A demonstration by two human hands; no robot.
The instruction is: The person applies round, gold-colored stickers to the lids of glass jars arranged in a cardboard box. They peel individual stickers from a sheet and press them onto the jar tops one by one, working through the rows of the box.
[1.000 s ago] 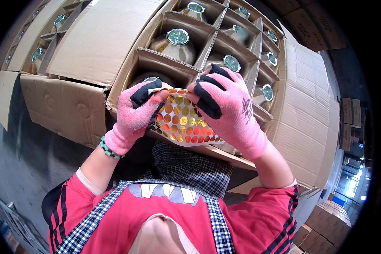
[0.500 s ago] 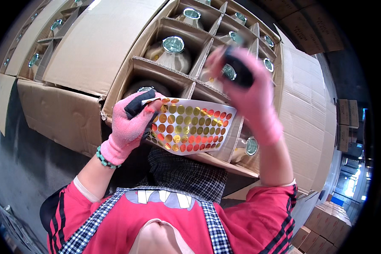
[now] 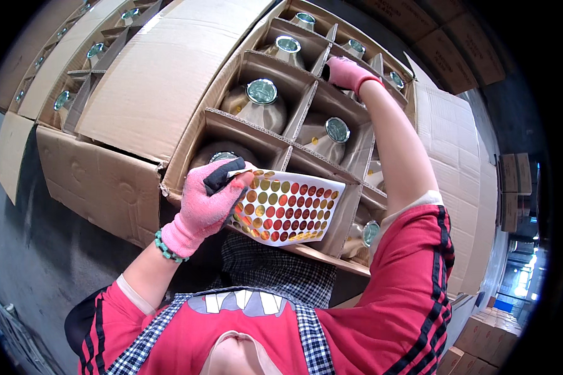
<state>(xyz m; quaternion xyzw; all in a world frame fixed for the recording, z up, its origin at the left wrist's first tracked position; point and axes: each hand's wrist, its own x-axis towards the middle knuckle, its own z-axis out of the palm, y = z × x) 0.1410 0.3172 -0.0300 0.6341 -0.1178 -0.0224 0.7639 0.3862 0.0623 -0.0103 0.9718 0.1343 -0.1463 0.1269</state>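
Observation:
My left hand (image 3: pixel 207 199), in a pink glove with black patches, pinches the corner of a white sheet of round gold and red shiny stickers (image 3: pixel 294 209). The sheet hangs over the near compartments of an open carton. My right hand (image 3: pixel 348 73), in a similar glove, reaches into a far compartment; its fingers are hidden behind the cardboard dividers (image 3: pixel 303 103). Silvery glass flasks with greenish round mouths stand one to a compartment, among them a flask (image 3: pixel 261 112) at the left and another flask (image 3: pixel 331 140) with a small yellow dot nearer the middle.
Beside this carton on the left, a second carton (image 3: pixel 100 175) also holds flasks, partly under a cardboard flap (image 3: pixel 162 69). A wide flap (image 3: pixel 453 181) folds out to the right. Stacked boxes (image 3: pixel 444 56) stand at the far right, more boxes (image 3: pixel 488 337) lower right.
My right hand has moved away, from above the middle compartments down into a far one. My left hand and the sticker sheet have shifted slightly lower in view.

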